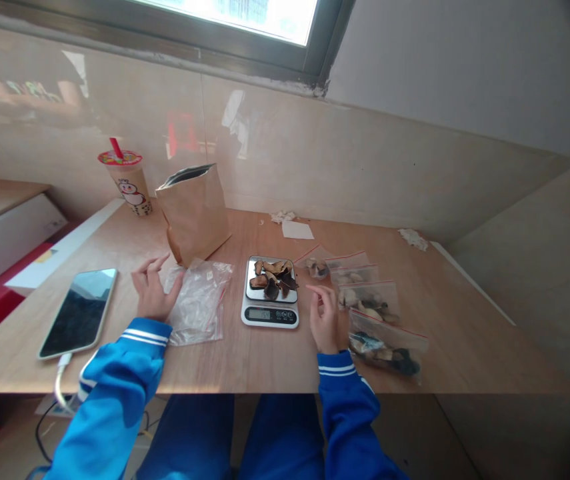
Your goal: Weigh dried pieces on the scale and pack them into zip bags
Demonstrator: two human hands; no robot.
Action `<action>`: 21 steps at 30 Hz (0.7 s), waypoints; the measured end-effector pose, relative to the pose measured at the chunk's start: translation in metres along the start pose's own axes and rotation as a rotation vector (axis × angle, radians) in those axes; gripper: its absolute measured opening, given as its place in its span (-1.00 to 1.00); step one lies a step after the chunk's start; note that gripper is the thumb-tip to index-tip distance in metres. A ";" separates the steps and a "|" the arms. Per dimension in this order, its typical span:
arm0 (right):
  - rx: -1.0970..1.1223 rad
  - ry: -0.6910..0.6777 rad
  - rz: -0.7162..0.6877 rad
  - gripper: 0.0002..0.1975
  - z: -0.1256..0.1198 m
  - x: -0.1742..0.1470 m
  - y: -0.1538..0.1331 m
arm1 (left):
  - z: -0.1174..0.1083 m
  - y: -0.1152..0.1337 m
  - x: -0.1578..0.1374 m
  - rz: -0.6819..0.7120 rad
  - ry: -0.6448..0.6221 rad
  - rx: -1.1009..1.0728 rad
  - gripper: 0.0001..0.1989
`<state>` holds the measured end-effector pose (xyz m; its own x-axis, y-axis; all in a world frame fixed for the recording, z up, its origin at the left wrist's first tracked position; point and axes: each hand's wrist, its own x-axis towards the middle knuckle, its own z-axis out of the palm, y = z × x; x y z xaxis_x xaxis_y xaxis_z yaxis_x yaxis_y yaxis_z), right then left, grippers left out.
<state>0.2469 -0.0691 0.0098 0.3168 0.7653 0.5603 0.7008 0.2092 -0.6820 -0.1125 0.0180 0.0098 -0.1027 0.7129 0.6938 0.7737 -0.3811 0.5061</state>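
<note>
A small white kitchen scale stands on the table between my hands. Brown, curled dried pieces, perhaps dried mushrooms, lie on its metal plate; the display digits are too small to read surely. My left hand has its fingers apart at the left edge of a clear plastic bag pile and holds nothing. Just right of the scale, my right hand is loosely bent with its fingers apart, holding nothing visible. Beside it lie several red-edged zip bags; the nearest filled bag contains dark and pale pieces.
An upright brown paper bag stands behind the plastic bags, with a bubble tea cup to its left. A phone with a plugged-in white cable lies at the left. White paper and crumpled tissue lie near the wall.
</note>
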 end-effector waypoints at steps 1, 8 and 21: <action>-0.007 0.015 0.007 -0.70 -0.002 -0.002 0.001 | -0.001 0.003 0.000 0.043 -0.045 -0.023 -0.49; -0.020 0.075 -0.006 -0.73 -0.007 -0.004 0.001 | 0.011 0.021 -0.004 0.215 -0.791 -0.180 -0.59; 0.285 -0.361 0.165 -0.68 0.047 -0.008 -0.134 | -0.012 0.113 -0.006 -0.090 -0.362 -0.509 -0.64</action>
<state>0.1210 -0.0749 0.0744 0.1313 0.9540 0.2694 0.4413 0.1871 -0.8776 -0.0321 -0.0364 0.0695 0.1337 0.8751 0.4651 0.3682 -0.4796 0.7965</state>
